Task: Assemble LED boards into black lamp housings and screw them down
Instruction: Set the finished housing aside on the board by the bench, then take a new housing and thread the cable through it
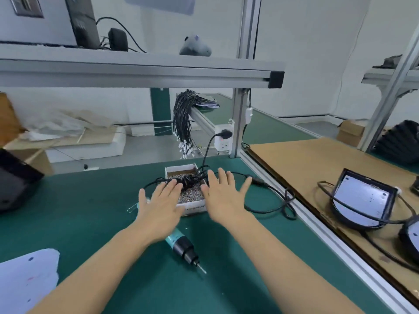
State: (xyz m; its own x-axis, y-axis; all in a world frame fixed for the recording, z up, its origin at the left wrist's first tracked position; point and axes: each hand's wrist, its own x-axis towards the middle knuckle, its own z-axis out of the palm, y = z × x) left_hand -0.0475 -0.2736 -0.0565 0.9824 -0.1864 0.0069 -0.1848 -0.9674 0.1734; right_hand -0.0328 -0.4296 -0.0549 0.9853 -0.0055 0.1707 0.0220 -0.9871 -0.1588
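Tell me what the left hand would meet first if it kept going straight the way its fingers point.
Most likely the tangled black cable lying across the small white cardboard box of screws. The left hand is spread flat, its fingertips pointing at that bundle; height above the box is unclear.
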